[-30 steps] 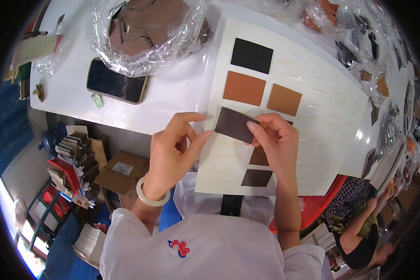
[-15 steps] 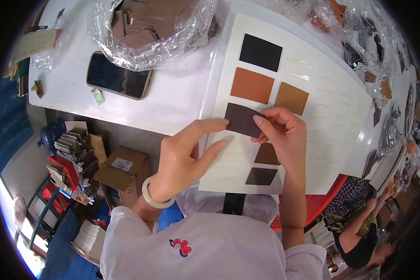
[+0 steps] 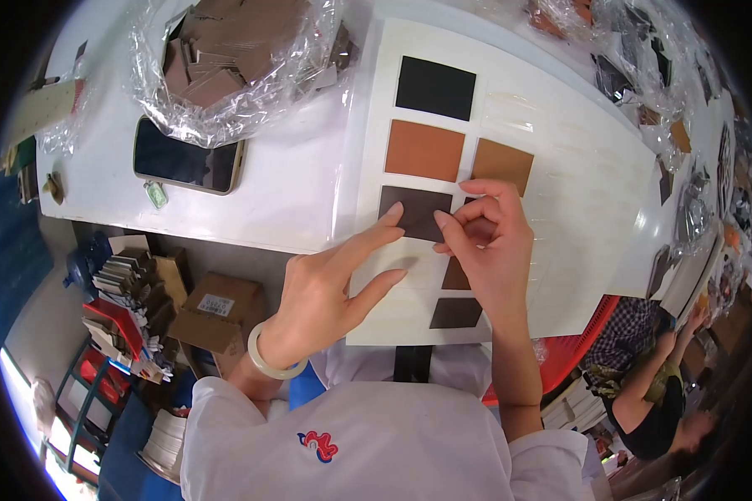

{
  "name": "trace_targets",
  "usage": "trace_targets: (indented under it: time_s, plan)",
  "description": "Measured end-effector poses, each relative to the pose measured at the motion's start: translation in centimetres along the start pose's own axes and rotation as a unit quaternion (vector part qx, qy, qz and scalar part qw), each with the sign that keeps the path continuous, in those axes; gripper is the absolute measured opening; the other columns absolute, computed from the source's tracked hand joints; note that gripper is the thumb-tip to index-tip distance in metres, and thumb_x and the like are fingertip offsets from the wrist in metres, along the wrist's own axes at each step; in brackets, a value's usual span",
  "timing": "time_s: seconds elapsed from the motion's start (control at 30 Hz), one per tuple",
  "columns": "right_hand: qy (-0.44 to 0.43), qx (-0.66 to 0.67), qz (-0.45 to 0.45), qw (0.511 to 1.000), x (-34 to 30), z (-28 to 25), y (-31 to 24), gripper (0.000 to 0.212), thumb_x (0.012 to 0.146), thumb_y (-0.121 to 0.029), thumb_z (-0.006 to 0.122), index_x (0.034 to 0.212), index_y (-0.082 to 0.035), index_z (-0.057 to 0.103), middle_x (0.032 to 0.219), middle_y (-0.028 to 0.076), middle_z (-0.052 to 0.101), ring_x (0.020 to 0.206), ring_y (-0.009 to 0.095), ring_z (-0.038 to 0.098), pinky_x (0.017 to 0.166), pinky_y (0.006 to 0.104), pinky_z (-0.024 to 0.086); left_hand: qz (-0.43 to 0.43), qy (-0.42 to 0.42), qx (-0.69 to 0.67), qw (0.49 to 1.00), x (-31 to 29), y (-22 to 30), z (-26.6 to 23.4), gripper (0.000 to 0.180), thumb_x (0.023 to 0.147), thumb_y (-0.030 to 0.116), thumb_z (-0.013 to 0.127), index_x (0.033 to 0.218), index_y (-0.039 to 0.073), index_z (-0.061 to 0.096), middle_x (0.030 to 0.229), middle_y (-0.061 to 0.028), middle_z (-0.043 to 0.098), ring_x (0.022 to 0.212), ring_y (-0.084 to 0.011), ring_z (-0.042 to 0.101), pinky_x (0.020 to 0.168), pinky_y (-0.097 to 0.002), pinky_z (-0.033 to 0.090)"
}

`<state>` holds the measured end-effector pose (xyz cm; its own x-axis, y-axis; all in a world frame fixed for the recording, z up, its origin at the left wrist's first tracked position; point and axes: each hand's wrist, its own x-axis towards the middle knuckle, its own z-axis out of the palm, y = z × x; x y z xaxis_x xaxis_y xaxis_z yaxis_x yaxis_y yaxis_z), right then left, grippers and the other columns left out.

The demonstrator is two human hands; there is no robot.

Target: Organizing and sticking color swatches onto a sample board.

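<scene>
A dark brown swatch lies on a white sample board in front of me. The index fingertip of my left hand rests on its left part, with the thumb stretched out over the board. My right hand has its thumb at the swatch's right edge, fingers curled, their tips partly hidden. Above are a black swatch, an orange-brown swatch and a tan swatch. A brown swatch, partly covered by my right hand, and a grey-brown swatch sit below.
A clear plastic bag of brown pieces and a phone lie to the left. More plastic with loose swatches is at the far right. A cardboard box stands below the table; a co-worker is at the right.
The dark brown swatch, tilted in my right fingers before, now lies flat on the board. My left index finger has moved onto it. The whole view has shifted slightly.
</scene>
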<state>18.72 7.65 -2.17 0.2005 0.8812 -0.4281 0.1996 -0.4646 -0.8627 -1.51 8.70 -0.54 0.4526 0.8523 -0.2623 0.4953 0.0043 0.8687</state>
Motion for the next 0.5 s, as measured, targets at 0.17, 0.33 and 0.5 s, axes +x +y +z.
trace_targets:
  time_s: [0.17,0.33,0.5]
  plan:
    - [-0.001,0.006,-0.005,1.000,0.4,0.6,-0.8,0.033,0.084,0.005,0.070,0.111,-0.002,0.052,0.069,0.003,0.060,0.057,0.006,0.060,0.052,0.0200,0.051,-0.010,0.005,0.009,1.000,0.0,0.1,-0.7,0.036,0.081,0.009,0.075,0.115,0.004,0.064,0.131,-0.0065,0.063,0.043,-0.0077,0.037,0.043,-0.0213,0.034]
    - [0.010,-0.105,-0.037,0.994,0.2,-0.4,-0.9,0.026,0.084,0.002,0.072,0.104,-0.003,0.057,0.069,0.003,0.060,0.055,0.005,0.055,0.051,0.0190,0.042,0.061,0.029,-0.034,0.997,0.8,0.4,-1.4,0.030,0.083,0.009,0.073,0.112,0.005,0.068,0.126,-0.0054,0.066,0.042,-0.0103,0.042,0.044,-0.0216,0.038]
    - [0.055,-0.140,-0.234,0.961,5.0,-1.3,-7.2,0.006,0.089,-0.004,0.069,0.094,-0.002,0.069,0.074,0.001,0.065,0.058,0.003,0.053,0.050,0.0181,0.038,0.078,0.226,0.113,0.964,3.9,2.6,-9.5,0.023,0.082,0.014,0.074,0.104,0.006,0.071,0.106,-0.0053,0.072,0.048,-0.0188,0.055,0.046,-0.0297,0.045]
